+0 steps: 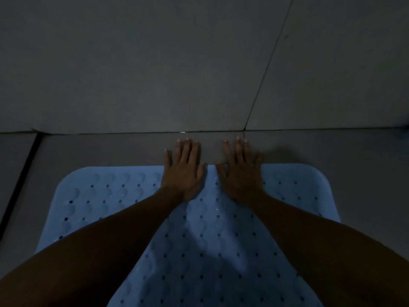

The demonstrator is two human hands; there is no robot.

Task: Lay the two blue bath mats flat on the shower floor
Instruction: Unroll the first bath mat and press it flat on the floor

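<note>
One blue bath mat (pixel 210 240) with rows of small holes and rounded corners lies flat on the grey tiled shower floor (pixel 99 149). My left hand (pixel 183 169) and my right hand (pixel 240 171) rest palm-down side by side on the mat's far edge. Their fingers are spread and reach past the edge onto the tile. Neither hand holds anything. My forearms hide much of the mat's near part. Only this one mat is in view.
A grey tiled wall (pixel 155 63) rises just beyond my fingertips, meeting the floor along a grout line. A dark groove (pixel 21 180) runs down the floor at the left. Bare tile borders the mat at left, right and far side. The light is dim.
</note>
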